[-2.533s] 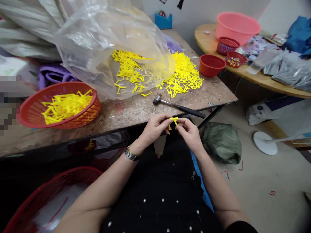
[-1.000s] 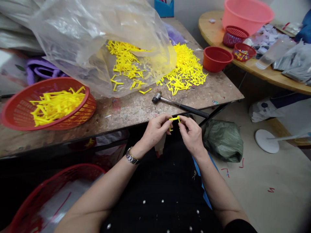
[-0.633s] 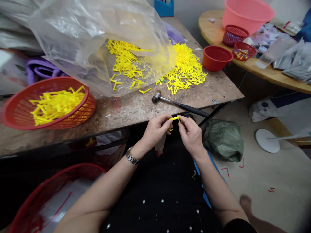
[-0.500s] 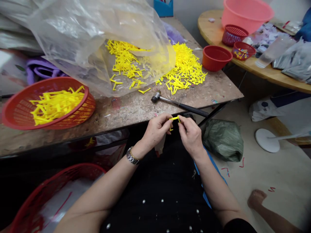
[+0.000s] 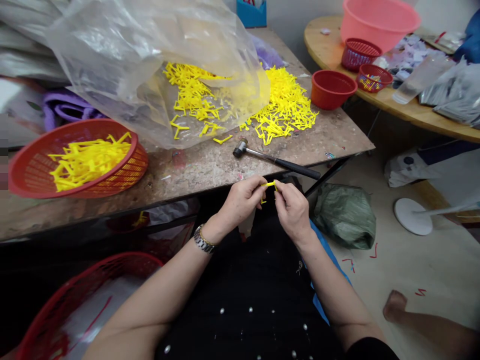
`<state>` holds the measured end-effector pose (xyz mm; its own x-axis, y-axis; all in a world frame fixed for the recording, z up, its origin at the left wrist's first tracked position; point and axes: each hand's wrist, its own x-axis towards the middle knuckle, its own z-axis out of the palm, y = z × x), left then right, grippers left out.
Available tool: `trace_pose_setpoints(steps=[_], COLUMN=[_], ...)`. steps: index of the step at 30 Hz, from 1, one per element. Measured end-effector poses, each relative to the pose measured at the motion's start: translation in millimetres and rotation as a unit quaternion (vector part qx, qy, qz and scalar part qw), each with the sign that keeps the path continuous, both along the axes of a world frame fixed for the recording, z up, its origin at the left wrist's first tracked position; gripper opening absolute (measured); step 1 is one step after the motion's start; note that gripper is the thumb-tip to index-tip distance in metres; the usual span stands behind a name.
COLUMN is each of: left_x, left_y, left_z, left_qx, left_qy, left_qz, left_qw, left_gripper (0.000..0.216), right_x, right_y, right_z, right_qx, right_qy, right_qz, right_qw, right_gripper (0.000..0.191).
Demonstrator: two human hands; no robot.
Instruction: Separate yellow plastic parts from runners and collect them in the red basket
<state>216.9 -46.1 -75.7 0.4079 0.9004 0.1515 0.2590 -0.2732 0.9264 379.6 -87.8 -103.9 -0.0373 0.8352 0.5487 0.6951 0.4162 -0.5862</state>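
Note:
Between my two hands, just off the table's front edge, is a small yellow plastic piece (image 5: 269, 184). My left hand (image 5: 242, 200), with a metal watch (image 5: 203, 240) at the wrist, pinches its left part. At its right end, my right hand (image 5: 292, 207) closes finger and thumb on it. My fingers cover much of the piece. A hammer (image 5: 262, 156) with a black handle lies on the table (image 5: 180, 172) beyond my hands. Behind it spreads a pile of similar yellow pieces (image 5: 287, 102), partly under a clear plastic bag (image 5: 123, 75).
A red basket (image 5: 30, 167) of yellow pieces stands at the left. A red bowl (image 5: 333, 90) is at the table's right corner. A round wooden table (image 5: 322, 42) carries a pink basin (image 5: 380, 22). A green bag (image 5: 347, 215) and another person's foot (image 5: 395, 305) are on the floor.
Both hands keep their pinch on the yellow piece; the right fingers have shifted very slightly. The view has moved a little, and the other person's leg looks slightly different.

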Motion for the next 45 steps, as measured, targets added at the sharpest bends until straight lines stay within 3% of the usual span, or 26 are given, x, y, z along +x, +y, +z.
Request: trace_pose_setpoints(steps=[15,24,32,35,39,45], left_x=[5,10,1,-7,-20,-43], left_y=[1,-2,1,4,11,22], left_z=[-1.1,1.3,1.8,8.8,17.0,23.4], left_qx=[0.013,-0.077,-0.106,-0.078,-0.032,0.071], left_qy=[0.043,-0.066,-0.079,-0.060,-0.032,0.038], left_qz=[0.001,0.031,0.048,0.074,0.121,0.170], left_qw=[0.999,0.994,0.990,0.992,0.992,0.982], left_gripper=[0.014,0.015,0.017,0.017,0.014,0.014], right_x=[2,3,-4,2,18,33], right_y=[0,8,13,17,33,66], right_z=[-8.4,1.2,6.1,17.2,31.5,36.6], right_qx=[-0.006,-0.019,-0.058,-0.031,0.013,-0.028], right_qy=[-0.001,0.127,0.194,0.139,-0.018,-0.251], right_qz=[-0.006,-0.020,-0.005,0.000,-0.018,-0.068], right_qw=[1.000,0.992,0.979,0.990,1.000,0.965], right_gripper=[0.030,0.026,0.025,0.020,0.021,0.020])
